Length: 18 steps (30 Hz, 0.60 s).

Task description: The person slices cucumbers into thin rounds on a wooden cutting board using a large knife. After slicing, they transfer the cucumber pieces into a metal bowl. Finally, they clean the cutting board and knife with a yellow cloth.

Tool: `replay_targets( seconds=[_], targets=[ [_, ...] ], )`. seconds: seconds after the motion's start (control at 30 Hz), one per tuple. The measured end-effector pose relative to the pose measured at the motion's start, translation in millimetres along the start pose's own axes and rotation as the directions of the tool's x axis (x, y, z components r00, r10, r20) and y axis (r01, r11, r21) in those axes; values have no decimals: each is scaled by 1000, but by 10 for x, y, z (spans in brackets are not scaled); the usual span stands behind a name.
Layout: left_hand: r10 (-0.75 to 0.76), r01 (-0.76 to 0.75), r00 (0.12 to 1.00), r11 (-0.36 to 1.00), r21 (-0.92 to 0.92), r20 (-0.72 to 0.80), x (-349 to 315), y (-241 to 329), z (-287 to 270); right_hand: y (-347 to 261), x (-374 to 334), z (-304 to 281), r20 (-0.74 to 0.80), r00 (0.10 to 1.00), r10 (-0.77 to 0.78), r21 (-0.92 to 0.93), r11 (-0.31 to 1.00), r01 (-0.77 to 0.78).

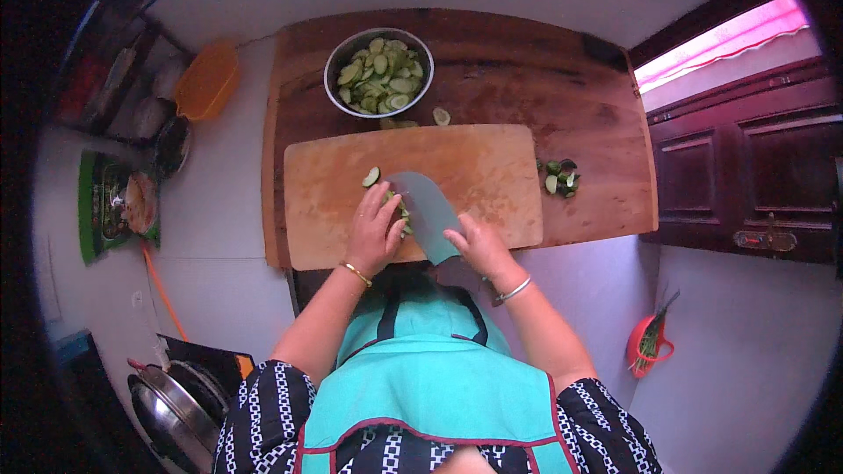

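My right hand (pixel 481 247) is wrapped round the handle of a kitchen knife (pixel 425 214) with a wide grey blade, held over the wooden cutting board (pixel 492 167). Close against the blade's left side, my left hand (pixel 376 230) presses its fingers down on green cucumber pieces (pixel 403 215), partly hidden by the fingers and the blade. One loose cucumber slice (pixel 371 176) lies on the board just beyond my left fingertips. Behind the board, a metal bowl (pixel 429 96) holds many pale green slices.
A single slice (pixel 441 116) lies on the wooden table (pixel 518 61) by the bowl. Dark green cut ends (pixel 562 178) sit in a pile right of the board. An orange basket (pixel 207 81) is at far left, and a red strainer (pixel 648 347) with green stalks stands low at right.
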<state>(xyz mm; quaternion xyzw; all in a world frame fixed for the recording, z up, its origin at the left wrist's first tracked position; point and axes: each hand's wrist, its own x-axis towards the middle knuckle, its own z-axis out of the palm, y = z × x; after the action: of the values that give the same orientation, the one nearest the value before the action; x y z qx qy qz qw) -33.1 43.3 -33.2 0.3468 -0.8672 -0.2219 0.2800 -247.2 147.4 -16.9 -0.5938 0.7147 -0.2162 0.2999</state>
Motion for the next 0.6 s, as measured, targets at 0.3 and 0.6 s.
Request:
replay_targets(
  seconds=[0.3, 0.6],
  targets=[
    [-137, 127, 989, 978, 165, 54, 5, -189, 19, -209, -105, 192, -30, 951, 308, 319, 904, -283],
    [-273, 289, 952, 952, 106, -138, -95, 34, 117, -709, 169, 704, 7, 998, 56, 222, 974, -56]
  ],
)
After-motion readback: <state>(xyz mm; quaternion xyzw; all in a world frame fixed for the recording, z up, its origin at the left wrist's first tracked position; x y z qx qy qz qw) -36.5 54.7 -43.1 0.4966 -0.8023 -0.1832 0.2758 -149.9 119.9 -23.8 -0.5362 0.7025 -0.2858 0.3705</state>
